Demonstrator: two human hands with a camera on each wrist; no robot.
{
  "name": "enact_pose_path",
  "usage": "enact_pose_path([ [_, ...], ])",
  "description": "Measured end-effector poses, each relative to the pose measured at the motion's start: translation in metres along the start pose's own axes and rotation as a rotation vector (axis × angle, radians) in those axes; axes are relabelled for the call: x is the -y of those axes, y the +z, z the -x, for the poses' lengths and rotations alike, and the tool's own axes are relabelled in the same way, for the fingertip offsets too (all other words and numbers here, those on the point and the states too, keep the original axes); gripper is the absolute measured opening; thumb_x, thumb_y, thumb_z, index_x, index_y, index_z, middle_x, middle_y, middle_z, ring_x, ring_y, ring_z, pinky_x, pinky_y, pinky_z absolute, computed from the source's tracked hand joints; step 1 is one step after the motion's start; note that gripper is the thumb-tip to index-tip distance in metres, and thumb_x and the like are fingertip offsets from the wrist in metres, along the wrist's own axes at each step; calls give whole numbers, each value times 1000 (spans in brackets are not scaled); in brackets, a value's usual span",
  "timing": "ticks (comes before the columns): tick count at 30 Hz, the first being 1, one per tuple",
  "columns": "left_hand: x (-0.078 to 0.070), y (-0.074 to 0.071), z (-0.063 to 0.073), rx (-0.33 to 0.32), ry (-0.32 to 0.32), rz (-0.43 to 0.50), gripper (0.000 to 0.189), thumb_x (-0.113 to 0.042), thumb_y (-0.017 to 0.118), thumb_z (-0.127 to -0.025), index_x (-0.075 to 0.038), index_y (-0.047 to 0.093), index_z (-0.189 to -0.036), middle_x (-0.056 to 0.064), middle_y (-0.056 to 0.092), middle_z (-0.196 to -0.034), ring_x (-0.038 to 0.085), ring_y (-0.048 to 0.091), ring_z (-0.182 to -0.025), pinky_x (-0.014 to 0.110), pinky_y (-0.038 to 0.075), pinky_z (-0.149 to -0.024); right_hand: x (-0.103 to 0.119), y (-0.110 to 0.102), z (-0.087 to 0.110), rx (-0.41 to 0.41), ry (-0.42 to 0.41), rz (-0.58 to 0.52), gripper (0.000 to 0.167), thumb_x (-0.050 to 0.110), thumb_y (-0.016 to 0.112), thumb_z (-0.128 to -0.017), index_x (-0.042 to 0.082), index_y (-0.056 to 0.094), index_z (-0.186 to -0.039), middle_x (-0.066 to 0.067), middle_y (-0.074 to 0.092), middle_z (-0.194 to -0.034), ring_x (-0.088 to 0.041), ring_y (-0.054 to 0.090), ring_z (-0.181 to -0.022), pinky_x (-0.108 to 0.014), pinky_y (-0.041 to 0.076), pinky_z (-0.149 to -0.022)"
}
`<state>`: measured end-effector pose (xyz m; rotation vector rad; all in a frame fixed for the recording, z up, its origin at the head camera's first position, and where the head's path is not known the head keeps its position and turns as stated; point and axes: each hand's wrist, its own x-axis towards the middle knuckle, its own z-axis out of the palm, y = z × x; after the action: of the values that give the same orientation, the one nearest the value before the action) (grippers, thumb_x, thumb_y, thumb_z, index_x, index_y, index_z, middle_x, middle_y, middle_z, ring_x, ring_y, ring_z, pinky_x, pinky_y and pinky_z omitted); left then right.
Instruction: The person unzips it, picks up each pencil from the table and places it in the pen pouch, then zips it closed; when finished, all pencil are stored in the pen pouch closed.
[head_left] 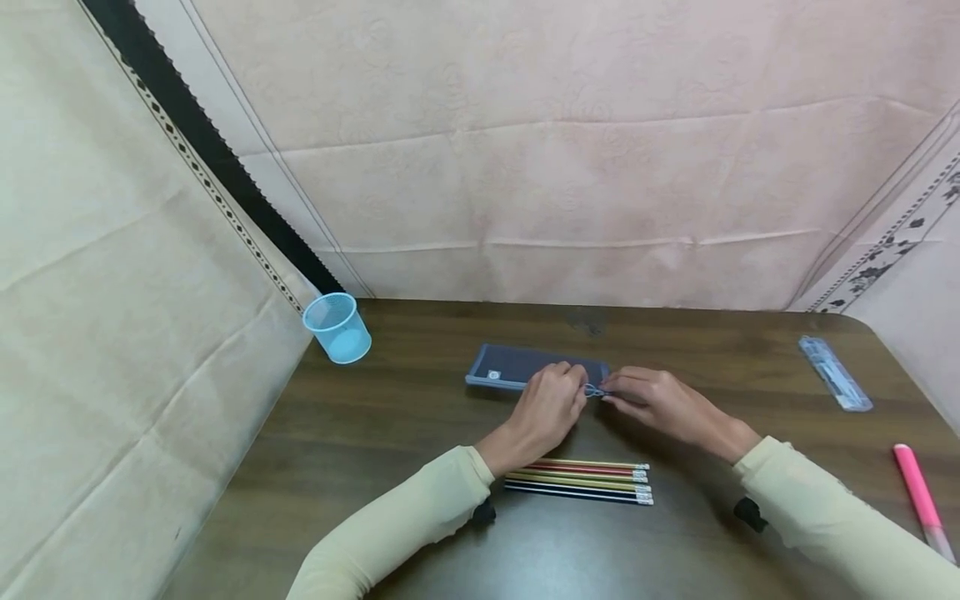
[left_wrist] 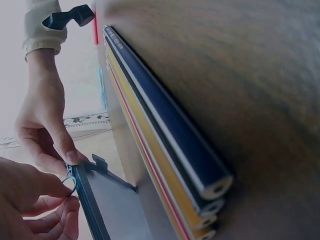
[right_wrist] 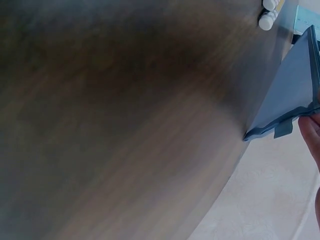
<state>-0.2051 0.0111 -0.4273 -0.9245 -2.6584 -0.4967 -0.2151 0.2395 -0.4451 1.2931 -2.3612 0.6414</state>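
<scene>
A dark blue zippered pencil pouch is held slightly tilted, its near edge lifted from the wooden table. My left hand pinches the ring-shaped zipper pull near the pouch's right end. Facing it, my right hand grips the pouch's right corner between thumb and fingers. The right wrist view shows the pouch's side with a small fabric tab, and only part of that hand. Several pencils in dark blue, yellow and red lie in a row below my left wrist, eraser ends to the right.
A light blue plastic cup stands at the table's back left. On the right lie a blue-and-clear flat packet and a pink marker. Pale cloth hangs behind the wooden table.
</scene>
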Motion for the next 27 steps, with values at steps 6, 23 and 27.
enact_pose_path([
  [6,3,-3,0,14,-60,29,5,-15,69,-95,-11,72,-97,0,69,-89,7,63,-78,14,52,-68,-2,-1,2,-16,-44,3,22,24,66,-99,6,75,-107,-1,74,-102,-11,72,-89,-21,58,-80],
  [23,29,-19,8,-79,-183,112,5,-12,73,-92,-7,76,-92,3,73,-85,6,63,-69,13,50,-63,-4,-11,7,-52,-39,20,44,40,46,-105,8,76,-108,-2,75,-106,-15,73,-93,-20,56,-86],
  [27,41,-25,12,-105,-216,132,5,-9,73,-91,-5,76,-91,5,74,-84,8,64,-68,14,51,-61,-4,-14,7,-84,-56,20,43,40,46,-105,8,75,-108,-2,75,-105,-14,73,-94,-14,52,-90],
])
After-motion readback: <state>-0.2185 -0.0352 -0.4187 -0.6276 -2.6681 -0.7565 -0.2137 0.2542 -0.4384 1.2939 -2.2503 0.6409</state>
